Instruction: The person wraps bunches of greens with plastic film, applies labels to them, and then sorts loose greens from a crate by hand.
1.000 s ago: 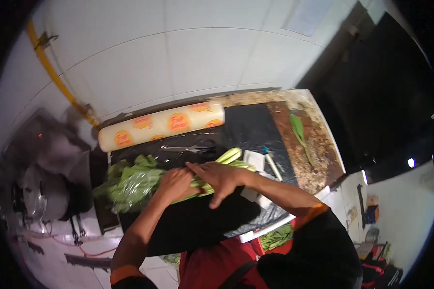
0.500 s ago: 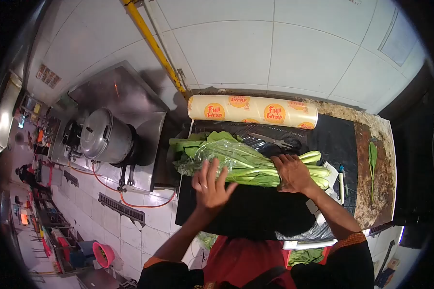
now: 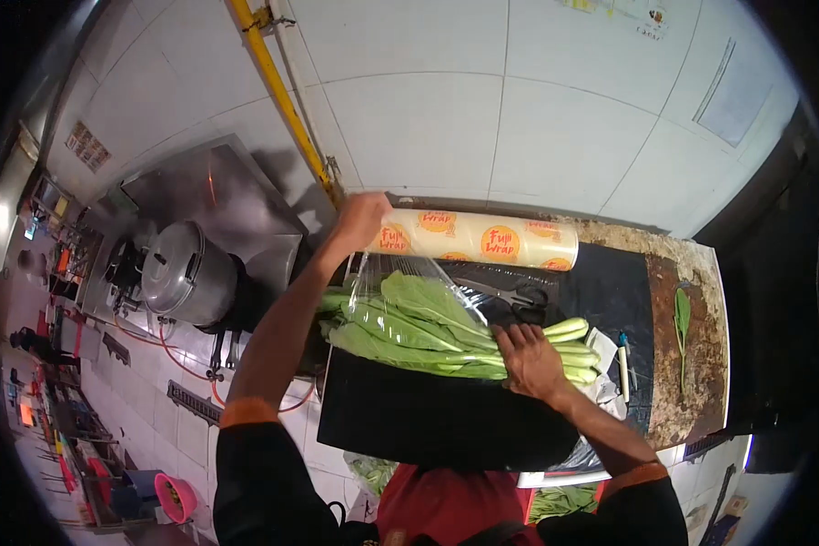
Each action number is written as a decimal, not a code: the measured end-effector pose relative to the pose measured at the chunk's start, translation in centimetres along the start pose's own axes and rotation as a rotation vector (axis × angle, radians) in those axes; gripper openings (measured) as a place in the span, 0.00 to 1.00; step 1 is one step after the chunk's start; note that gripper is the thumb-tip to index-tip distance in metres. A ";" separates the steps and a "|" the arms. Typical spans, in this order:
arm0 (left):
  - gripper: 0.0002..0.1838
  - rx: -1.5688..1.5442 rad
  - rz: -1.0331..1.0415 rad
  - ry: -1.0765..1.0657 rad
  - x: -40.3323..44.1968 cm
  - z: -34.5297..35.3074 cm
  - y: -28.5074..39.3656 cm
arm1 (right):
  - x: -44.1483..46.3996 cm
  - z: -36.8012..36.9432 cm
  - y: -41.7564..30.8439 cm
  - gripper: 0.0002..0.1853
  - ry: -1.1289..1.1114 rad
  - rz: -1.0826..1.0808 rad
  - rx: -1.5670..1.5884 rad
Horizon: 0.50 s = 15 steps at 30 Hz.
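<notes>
A bunch of leafy greens with pale stalks lies across the black work surface, partly under clear plastic film. My right hand is wrapped over the bunch near its stalk end, pressing it down. Up at the left end of the Fuji Wrap roll, my left hand is closed on the film, its fingertips partly hidden. Film stretches between that hand and the leaves. Black-handled scissors lie between the roll and the greens.
A large lidded metal pot stands on the stove at left. On the right of the table are a pen, crumpled white paper and a single leaf. A crate of greens sits below the front edge.
My left hand has moved from above the leaves up to the roll's left end, and the film now rises taut from the greens. My right hand stays on the stalks. The view has shifted slightly.
</notes>
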<state>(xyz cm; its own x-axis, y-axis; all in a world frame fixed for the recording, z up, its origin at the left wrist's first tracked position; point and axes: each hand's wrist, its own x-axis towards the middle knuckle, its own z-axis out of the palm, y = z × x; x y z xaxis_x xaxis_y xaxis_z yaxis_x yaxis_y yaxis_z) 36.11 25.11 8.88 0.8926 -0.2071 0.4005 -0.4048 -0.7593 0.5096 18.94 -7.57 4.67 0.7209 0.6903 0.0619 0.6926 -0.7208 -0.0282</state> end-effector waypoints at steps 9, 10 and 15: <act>0.27 0.224 0.431 -0.313 -12.3 2.4 16.4 | -1.2 1.7 -1.1 0.40 0.110 0.068 -0.073; 0.38 0.166 0.558 -0.392 -14.2 3.3 17.6 | -1.4 1.8 -1.2 0.39 0.120 0.055 -0.063; 0.55 0.391 0.271 -0.822 -12.7 5.3 13.5 | -2.2 3.0 -3.3 0.44 0.264 0.140 -0.232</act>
<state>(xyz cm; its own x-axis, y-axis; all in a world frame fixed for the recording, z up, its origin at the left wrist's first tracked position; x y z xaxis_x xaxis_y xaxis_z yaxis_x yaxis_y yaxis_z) 20.34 14.19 6.62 0.6987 -0.6627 -0.2694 -0.6564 -0.7437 0.1272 15.13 -6.49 1.68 0.7561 0.5655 0.3294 0.5414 -0.8233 0.1706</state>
